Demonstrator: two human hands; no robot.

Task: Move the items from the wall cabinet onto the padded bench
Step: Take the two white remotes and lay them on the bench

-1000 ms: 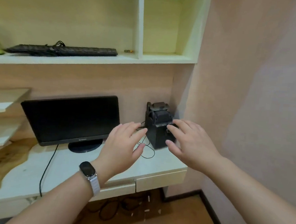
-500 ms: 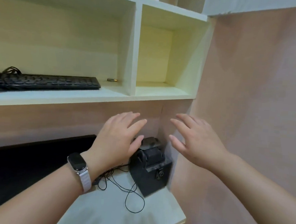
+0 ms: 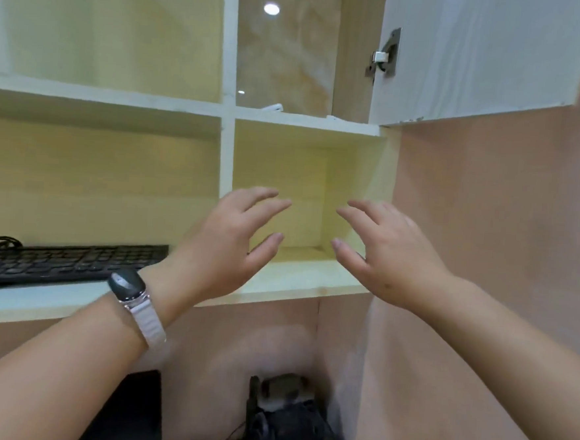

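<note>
The wall cabinet [image 3: 229, 112] fills the upper view with pale shelves and a white divider. Its white door [image 3: 479, 51] stands open at the upper right, hinge showing. A small white item [image 3: 273, 107] peeks over the edge of the upper right compartment. My left hand [image 3: 232, 246], with a watch on the wrist, and my right hand [image 3: 382, 253] are raised in front of the lower right compartment, fingers spread, holding nothing. A black keyboard [image 3: 66, 261] lies on the lower left shelf. The padded bench is not in view.
A black device [image 3: 288, 422] with thin cables sits on the desk below, in the corner. The top edge of a dark monitor [image 3: 127, 411] shows at the bottom left. A pink wall [image 3: 486, 233] closes off the right side.
The view has tilted upward from the desk to the cabinet. Both hands rose from beside the black device to the lower right compartment, staying open and apart.
</note>
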